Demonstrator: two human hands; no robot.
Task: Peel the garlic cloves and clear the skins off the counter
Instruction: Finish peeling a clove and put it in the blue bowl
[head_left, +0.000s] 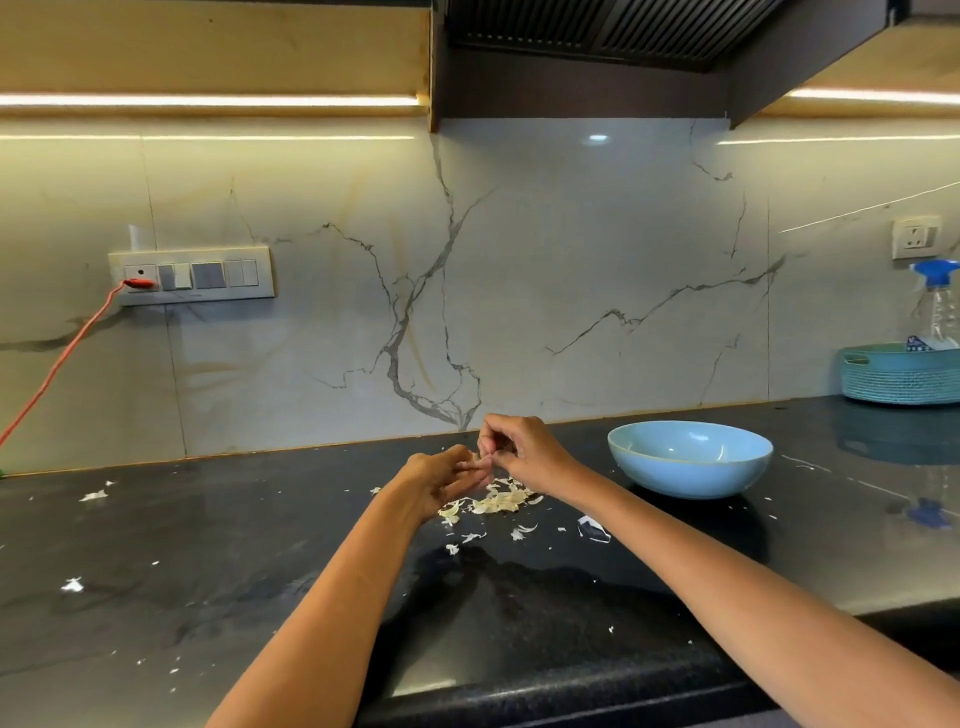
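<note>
Over the black stone tabletop (218, 561), beside the pale blue ceramic bowl (690, 458), above the heap of papery skins (496, 501), my left hand (439, 480) and right hand (519, 452) both pinch 1 small garlic clove (477, 460); I'd peel from its tip, gently.

Dark stone counter (218, 561): garlic skins (498, 501) piled mid-surface, scraps scattered; blue bowl (690, 457) right; teal basket (901, 374) far right.

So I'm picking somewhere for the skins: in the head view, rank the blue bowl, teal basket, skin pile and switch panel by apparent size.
1. Blue bowl
2. Switch panel
3. Teal basket, cut off by the frame edge, so unsure
4. Skin pile
</note>
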